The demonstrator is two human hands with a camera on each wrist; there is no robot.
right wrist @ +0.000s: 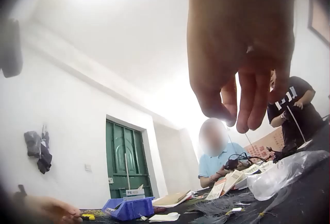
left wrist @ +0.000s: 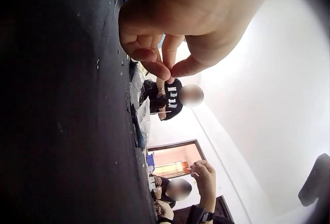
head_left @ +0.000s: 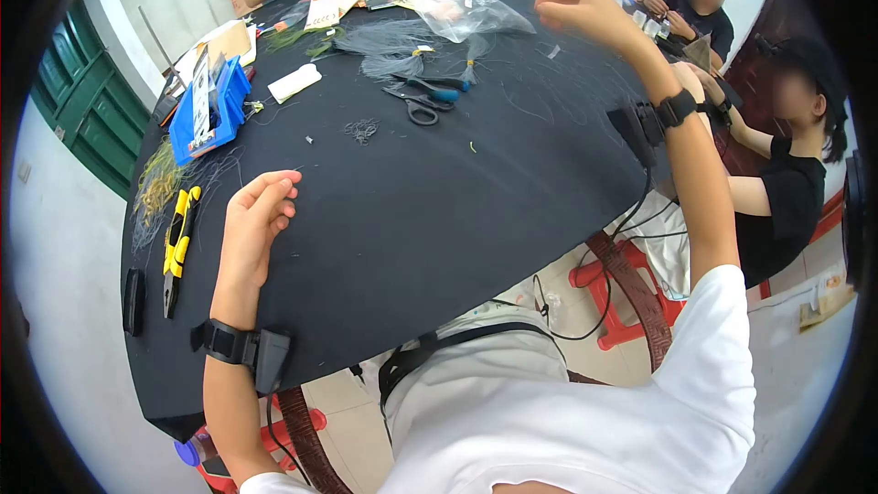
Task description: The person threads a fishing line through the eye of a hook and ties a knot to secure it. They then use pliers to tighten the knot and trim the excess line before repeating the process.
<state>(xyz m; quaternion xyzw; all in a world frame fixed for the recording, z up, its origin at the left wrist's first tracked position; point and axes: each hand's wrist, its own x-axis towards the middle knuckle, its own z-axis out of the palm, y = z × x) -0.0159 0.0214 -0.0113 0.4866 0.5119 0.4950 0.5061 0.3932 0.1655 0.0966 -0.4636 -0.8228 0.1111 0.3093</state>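
- My left hand (head_left: 251, 229): thumb and fingertips meet; I can't tell if they grip anything.
- My right hand (head_left: 585, 11): raised, fingers bent; any grip, I can't tell.
- Pliers (head_left: 183, 238) lie at my left hand's nine o'clock, scissors (head_left: 422, 110) at two.
- Clear bag (head_left: 471, 18): right hand's nine.

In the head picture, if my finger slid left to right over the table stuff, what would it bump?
Small black thing, yellow-and-black pliers, white card, grey thread tangle, scissors, tiny yellowish snippet.
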